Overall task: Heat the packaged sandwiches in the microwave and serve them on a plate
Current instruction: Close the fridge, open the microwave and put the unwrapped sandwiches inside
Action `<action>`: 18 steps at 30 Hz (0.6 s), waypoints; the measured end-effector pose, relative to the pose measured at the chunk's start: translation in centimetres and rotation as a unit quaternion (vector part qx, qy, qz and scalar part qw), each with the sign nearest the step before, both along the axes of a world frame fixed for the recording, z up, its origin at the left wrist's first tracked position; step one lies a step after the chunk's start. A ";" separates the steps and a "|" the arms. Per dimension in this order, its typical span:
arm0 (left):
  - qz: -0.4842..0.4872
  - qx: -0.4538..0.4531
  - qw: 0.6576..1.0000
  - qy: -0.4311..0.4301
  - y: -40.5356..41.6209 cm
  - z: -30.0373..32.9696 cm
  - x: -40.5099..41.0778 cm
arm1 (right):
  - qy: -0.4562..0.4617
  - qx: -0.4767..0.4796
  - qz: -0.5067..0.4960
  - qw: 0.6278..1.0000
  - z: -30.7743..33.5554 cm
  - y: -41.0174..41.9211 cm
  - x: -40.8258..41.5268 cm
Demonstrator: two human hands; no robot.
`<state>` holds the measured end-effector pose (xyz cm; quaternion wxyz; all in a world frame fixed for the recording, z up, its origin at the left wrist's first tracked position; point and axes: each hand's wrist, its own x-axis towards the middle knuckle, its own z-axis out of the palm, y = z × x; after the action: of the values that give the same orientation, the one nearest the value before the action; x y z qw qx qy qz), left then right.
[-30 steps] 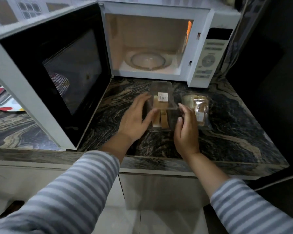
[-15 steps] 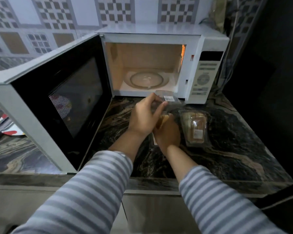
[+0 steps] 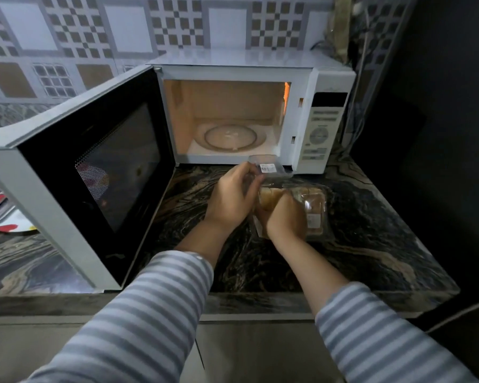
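1. Now my left hand (image 3: 230, 200) pinches the clear lid (image 3: 268, 168) up, so the sandwich (image 3: 270, 197) inside is reachable.
2. My right hand (image 3: 285, 219) clamps that pack's base, steadying it.
3. Second pack (image 3: 314, 211) waits at three o'clock; microwave (image 3: 327, 128) gapes at twelve.

The counter (image 3: 371, 244) is polished dark stone with tan veins, glossy. On it the microwave (image 3: 327, 78) has a smooth white casing; its open door (image 3: 116, 172) is glossy black with a perforated mesh window. Inside sits a clear glass turntable (image 3: 230, 136). In front of the microwave, both sandwich packs (image 3: 313, 205) are thin clear shiny plastic with white paper labels (image 3: 268, 168). The sleeves (image 3: 138, 313) are soft striped knit cloth.
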<state>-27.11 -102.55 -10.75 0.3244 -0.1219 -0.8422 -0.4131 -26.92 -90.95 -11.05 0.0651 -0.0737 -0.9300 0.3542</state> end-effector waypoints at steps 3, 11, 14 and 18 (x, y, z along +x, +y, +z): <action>-0.003 -0.016 1.000 0.003 -0.1 -0.6 0.5 | 0.024 0.023 0.015 0.999 0.3 1.9 2.3; 0.052 -0.057 0.993 -0.093 0.2 -3.6 3.3 | 0.065 0.015 -0.034 0.997 -0.4 7.4 7.0; 0.060 -0.068 0.988 -0.122 0.2 -5.2 4.0 | 0.072 -0.005 -0.041 0.997 -0.2 8.7 7.4; 0.066 -0.093 0.977 -0.182 -0.2 -6.9 4.5 | 0.082 -0.028 -0.038 0.996 0.7 8.9 7.3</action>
<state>-22.64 -102.73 -17.62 0.1790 -0.0182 -0.9282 -0.3257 -19.66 -82.09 -10.31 0.1519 -0.0814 -0.9080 0.3819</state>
